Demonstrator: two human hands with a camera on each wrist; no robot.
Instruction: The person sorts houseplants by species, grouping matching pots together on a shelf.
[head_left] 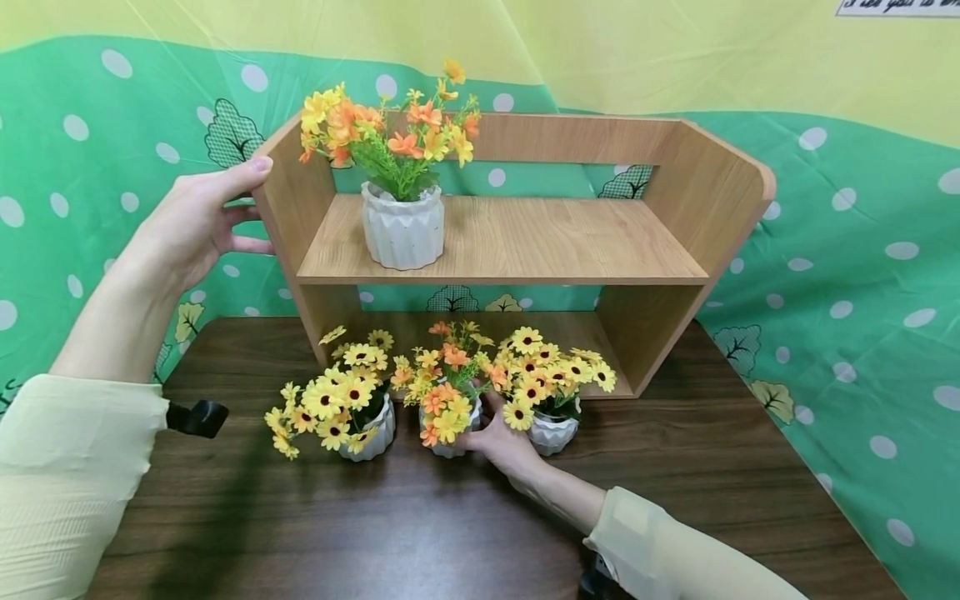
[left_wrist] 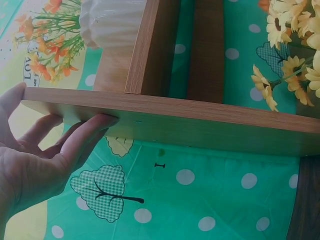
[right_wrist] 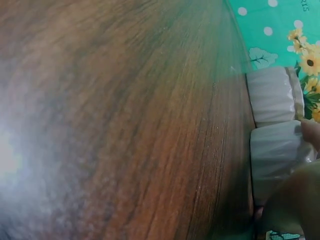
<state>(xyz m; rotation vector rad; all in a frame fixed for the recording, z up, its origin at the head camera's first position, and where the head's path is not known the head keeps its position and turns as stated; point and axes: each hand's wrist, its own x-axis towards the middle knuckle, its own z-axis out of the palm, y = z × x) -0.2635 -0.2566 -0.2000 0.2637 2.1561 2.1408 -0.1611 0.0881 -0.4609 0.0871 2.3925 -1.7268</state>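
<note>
From my seat, the dark table (head_left: 450,533) spans the lower frame. On it, filling the upper middle, stands the wooden shelf (head_left: 540,237); I judge it stiff and the heaviest thing here, best held by a side panel. The left hand (head_left: 198,217) holds that panel at upper left, thumb on its front edge, fingers against the outer face. At lower centre, the middle flowerpot (head_left: 444,449) stands between two yellow-flowered pots. The right hand (head_left: 506,446) grips it, thumb and fingers about its wall. I expect it light, rigid and rather slick, perhaps breakable; its ridges should help. I'd hold below the rim, sparing the soft, bendy blooms (head_left: 442,400).
</note>
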